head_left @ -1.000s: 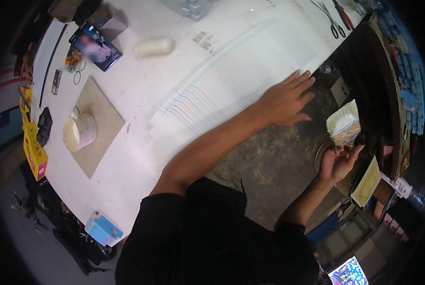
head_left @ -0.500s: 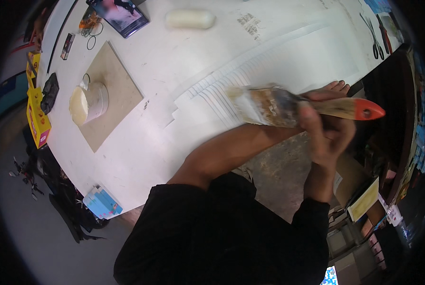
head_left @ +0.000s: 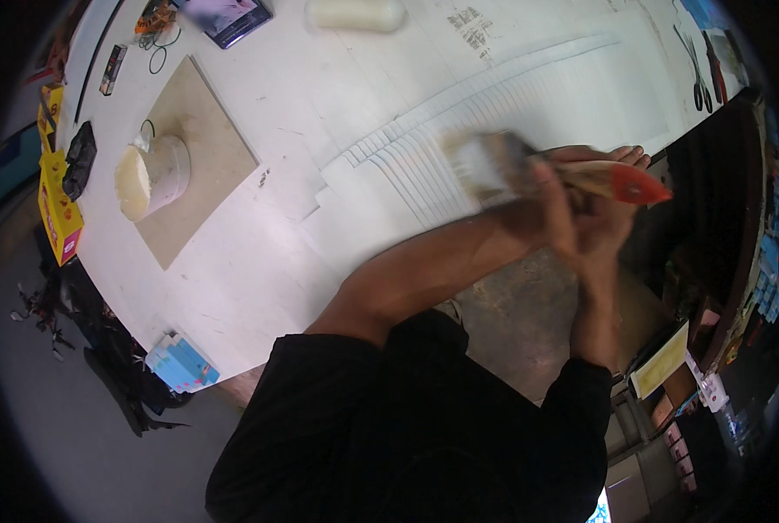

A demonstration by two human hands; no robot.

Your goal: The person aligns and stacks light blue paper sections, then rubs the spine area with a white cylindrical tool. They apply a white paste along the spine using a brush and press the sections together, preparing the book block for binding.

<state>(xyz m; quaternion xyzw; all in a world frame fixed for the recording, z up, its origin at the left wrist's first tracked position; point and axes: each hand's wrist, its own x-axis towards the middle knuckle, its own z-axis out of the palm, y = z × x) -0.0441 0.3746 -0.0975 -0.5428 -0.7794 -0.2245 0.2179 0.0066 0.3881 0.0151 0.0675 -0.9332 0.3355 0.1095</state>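
My right hand (head_left: pixel 585 213) is closed round the wooden handle of a wide paintbrush (head_left: pixel 594 180) with a red tip. Its pale bristles, smeared by motion, are over a fanned row of overlapping white paper sheets (head_left: pixel 407 187) with thin lines along their edges. My left forearm reaches across the front of the sheets. Partly hidden behind the brush, my left hand (head_left: pixel 620 155) lies flat at their right end, fingertips stretched out. On the left, a white tub (head_left: pixel 173 170) of cream-coloured paste rests on a grey-brown board (head_left: pixel 206 113).
A white rounded cylinder (head_left: pixel 355 13) lies at the back. Scissors (head_left: pixel 701 87) and a red-handled tool (head_left: pixel 716 70) are at the far right. Yellow boxes (head_left: pixel 58 209), a crumpled black item (head_left: pixel 78 161) and a blue box (head_left: pixel 180 362) line the table's left side.
The brush and my right hand have shifted left and slightly away from me over the sheets. My left hand stays at their right end. The whole view has shifted a little.
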